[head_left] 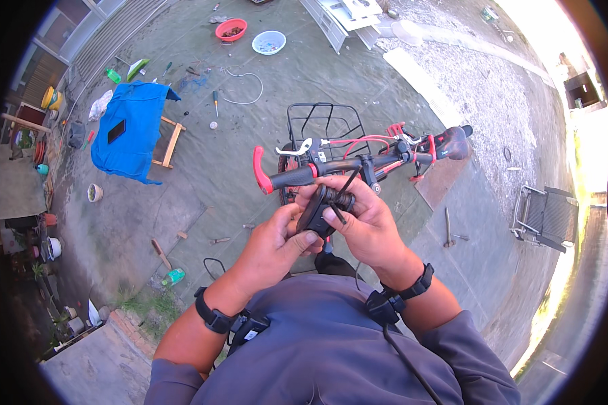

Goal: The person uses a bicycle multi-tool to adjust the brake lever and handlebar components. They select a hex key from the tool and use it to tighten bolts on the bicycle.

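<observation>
In front of my chest, both hands hold a small black device (313,216) with rounded edges; its exact kind I cannot make out. My left hand (287,233) grips its left and lower side, thumb across the near edge. My right hand (370,226) pinches a black coiled cable (342,200) against the device's right side, and a short dark end sticks out by the thumb. Just beyond my fingers is a bicycle's handlebar (344,165), with a black grip (292,178), a red bar end (259,170) and a silver brake lever (295,148).
Behind the handlebar stands a black wire basket (325,121); the saddle (454,144) lies to the right. A stool draped in blue cloth (130,128) carries a phone (117,131). Red (231,30) and white basins (269,43), a screwdriver (215,101) and a hammer (448,229) lie around.
</observation>
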`<move>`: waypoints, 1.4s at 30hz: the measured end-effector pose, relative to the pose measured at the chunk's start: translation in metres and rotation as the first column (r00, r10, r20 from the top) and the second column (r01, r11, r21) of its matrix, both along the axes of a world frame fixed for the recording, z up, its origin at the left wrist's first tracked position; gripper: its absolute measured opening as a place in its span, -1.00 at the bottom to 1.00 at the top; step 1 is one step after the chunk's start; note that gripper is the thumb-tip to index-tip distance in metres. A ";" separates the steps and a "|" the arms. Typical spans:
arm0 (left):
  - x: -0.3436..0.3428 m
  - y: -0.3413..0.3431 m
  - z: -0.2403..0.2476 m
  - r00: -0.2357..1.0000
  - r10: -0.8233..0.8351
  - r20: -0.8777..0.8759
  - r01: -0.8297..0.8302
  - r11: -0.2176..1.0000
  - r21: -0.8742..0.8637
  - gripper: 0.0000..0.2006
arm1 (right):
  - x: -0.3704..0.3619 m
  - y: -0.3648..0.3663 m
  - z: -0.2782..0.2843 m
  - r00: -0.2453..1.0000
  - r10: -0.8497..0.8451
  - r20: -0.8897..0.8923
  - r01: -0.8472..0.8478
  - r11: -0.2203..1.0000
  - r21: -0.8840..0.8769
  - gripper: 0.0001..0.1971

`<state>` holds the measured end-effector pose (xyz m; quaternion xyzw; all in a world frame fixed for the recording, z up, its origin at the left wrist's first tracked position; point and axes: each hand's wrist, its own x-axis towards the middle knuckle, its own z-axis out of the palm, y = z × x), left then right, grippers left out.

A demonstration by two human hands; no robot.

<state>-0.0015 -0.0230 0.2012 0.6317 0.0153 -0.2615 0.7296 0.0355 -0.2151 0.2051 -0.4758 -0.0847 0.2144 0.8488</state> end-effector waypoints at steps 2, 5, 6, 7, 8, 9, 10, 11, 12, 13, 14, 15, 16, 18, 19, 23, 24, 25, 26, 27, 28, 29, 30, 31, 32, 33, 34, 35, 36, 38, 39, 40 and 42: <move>-0.001 0.002 0.000 0.999 -0.030 -0.035 0.030 0.999 0.014 -0.65 | 0.005 0.002 -0.003 0.997 -0.077 -0.015 0.078 0.997 0.028 -0.59; 0.000 0.006 0.000 0.988 -0.132 -0.077 0.138 0.987 0.077 -0.74 | 0.009 0.000 -0.001 0.996 -0.080 -0.024 0.082 0.993 0.079 -0.58; 0.000 0.005 0.002 0.988 -0.139 -0.072 0.146 0.985 0.092 -0.76 | 0.009 0.000 -0.001 0.997 -0.068 -0.031 0.071 0.993 0.089 -0.58; 0.000 0.004 0.003 0.987 -0.147 -0.067 0.154 0.982 0.106 -0.77 | 0.009 -0.001 -0.001 0.998 -0.067 -0.010 0.068 0.995 0.077 -0.59; -0.001 0.003 0.004 0.987 -0.150 -0.054 0.155 0.981 0.114 -0.77 | 0.009 -0.001 -0.001 0.998 -0.065 0.012 0.064 0.996 0.065 -0.59; -0.001 0.002 0.004 0.987 -0.154 -0.042 0.158 0.980 0.123 -0.77 | 0.007 -0.001 -0.001 0.997 -0.065 0.033 0.063 0.997 0.053 -0.59; -0.002 0.002 0.005 0.987 -0.158 -0.029 0.161 0.978 0.131 -0.78 | 0.006 -0.001 -0.001 0.997 -0.058 0.045 0.057 0.998 0.034 -0.60; -0.003 0.002 0.004 0.987 -0.156 -0.025 0.158 0.977 0.140 -0.78 | 0.005 -0.001 -0.002 0.997 -0.052 0.057 0.051 0.999 0.015 -0.60; -0.004 0.002 0.004 0.988 -0.153 -0.020 0.154 0.977 0.150 -0.78 | 0.005 -0.001 -0.003 0.997 -0.045 0.069 0.045 0.999 -0.004 -0.61; -0.004 0.001 0.004 0.988 -0.151 -0.015 0.151 0.976 0.159 -0.78 | 0.005 0.000 -0.005 0.983 -0.023 0.180 0.037 0.996 -0.076 -0.61; -0.004 0.000 0.005 0.990 -0.127 -0.068 0.136 0.980 0.145 -0.78 | 0.005 0.000 -0.009 0.958 0.007 0.288 0.036 0.989 -0.147 -0.61; -0.003 -0.002 0.007 0.987 -0.106 -0.121 0.122 0.984 0.129 -0.77 | 0.005 0.000 -0.011 0.920 0.045 0.390 0.046 0.975 -0.219 -0.62; -0.002 -0.004 0.008 0.981 -0.086 -0.174 0.107 0.988 0.114 -0.77 | 0.006 0.000 -0.011 0.912 0.037 0.408 0.055 0.976 -0.212 -0.62; -0.002 -0.005 0.011 0.970 -0.054 -0.237 0.066 0.997 0.043 -0.77 | 0.006 0.004 -0.012 0.897 0.023 0.441 0.071 0.978 -0.195 -0.63; -0.003 -0.005 0.011 0.962 -0.039 -0.270 0.044 0.999 0.010 -0.77 | 0.007 0.004 -0.009 0.878 0.055 0.476 0.080 0.963 -0.258 -0.57; -0.002 -0.007 0.010 0.936 0.002 -0.352 -0.053 0.989 -0.136 -0.79 | 0.012 0.005 -0.005 0.749 0.107 0.654 0.164 0.927 -0.339 -0.46; -0.004 -0.007 0.012 0.930 0.018 -0.368 -0.088 0.981 -0.174 -0.79 | 0.012 0.004 -0.005 0.748 0.124 0.653 0.161 0.919 -0.359 -0.46; -0.005 -0.007 0.013 0.923 0.034 -0.384 -0.124 0.970 -0.211 -0.79 | 0.013 0.002 -0.005 0.746 0.140 0.651 0.159 0.912 -0.379 -0.47; -0.005 -0.007 0.013 0.924 0.026 -0.382 -0.117 0.969 -0.216 -0.78 | 0.013 0.001 -0.005 0.745 0.157 0.648 0.157 0.904 -0.399 -0.47; -0.005 -0.008 0.012 0.925 0.014 -0.379 -0.107 0.968 -0.226 -0.78 | 0.012 0.001 -0.004 0.735 0.161 0.658 0.169 0.897 -0.408 -0.48; -0.004 -0.008 0.012 0.926 0.002 -0.377 -0.098 0.967 -0.236 -0.77 | 0.009 0.001 -0.004 0.725 0.166 0.668 0.181 0.891 -0.417 -0.48; -0.003 -0.008 0.011 0.924 -0.013 -0.382 -0.084 0.968 -0.235 -0.76 | 0.007 0.001 -0.004 0.715 0.171 0.678 0.193 0.884 -0.426 -0.48; -0.002 -0.006 0.011 0.922 -0.027 -0.386 -0.069 0.970 -0.232 -0.75 | 0.007 0.000 -0.006 0.785 0.126 0.607 0.171 0.897 -0.408 -0.49; 0.000 -0.004 0.011 0.920 -0.041 -0.391 -0.053 0.972 -0.229 -0.73 | 0.008 -0.001 -0.009 0.846 0.082 0.526 0.153 0.909 -0.387 -0.49; 0.001 -0.003 0.009 0.922 -0.049 -0.385 -0.066 0.957 -0.281 -0.71 | 0.008 -0.002 -0.010 0.898 0.040 0.438 0.137 0.921 -0.364 -0.49; 0.002 0.000 0.005 0.924 -0.050 -0.380 -0.084 0.940 -0.330 -0.69 | 0.007 -0.001 -0.006 0.933 -0.006 0.361 0.143 0.924 -0.354 -0.53; 0.003 0.003 0.002 0.926 -0.051 -0.375 -0.102 0.920 -0.377 -0.66 | 0.008 -0.002 0.001 0.912 0.034 0.409 0.136 0.915 -0.379 -0.53; 0.005 0.006 0.000 0.914 -0.080 -0.397 -0.120 0.883 -0.454 -0.63 | 0.010 -0.005 0.009 0.888 0.075 0.454 0.130 0.905 -0.404 -0.54; 0.007 0.009 -0.002 0.900 -0.116 -0.420 -0.139 0.838 -0.528 -0.60 | 0.010 -0.008 0.012 0.862 0.115 0.493 0.129 0.893 -0.432 -0.55; 0.005 0.009 -0.007 0.897 -0.149 -0.416 -0.164 0.761 -0.627 -0.55 | 0.012 -0.009 0.009 0.793 0.183 0.581 0.068 0.921 -0.384 -0.55; 0.003 0.007 -0.010 0.908 -0.143 -0.393 -0.168 0.735 -0.657 -0.52 | 0.013 -0.007 0.010 0.745 0.219 0.630 0.061 0.919 -0.391 -0.55; 0.001 0.006 -0.012 0.919 -0.136 -0.371 -0.172 0.708 -0.685 -0.50 | 0.014 -0.006 0.010 0.693 0.253 0.675 0.053 0.916 -0.398 -0.55; 0.000 0.008 -0.012 0.938 -0.091 -0.335 -0.145 0.775 -0.616 -0.42 | 0.014 -0.006 0.010 0.694 0.279 0.664 0.047 0.902 -0.429 -0.55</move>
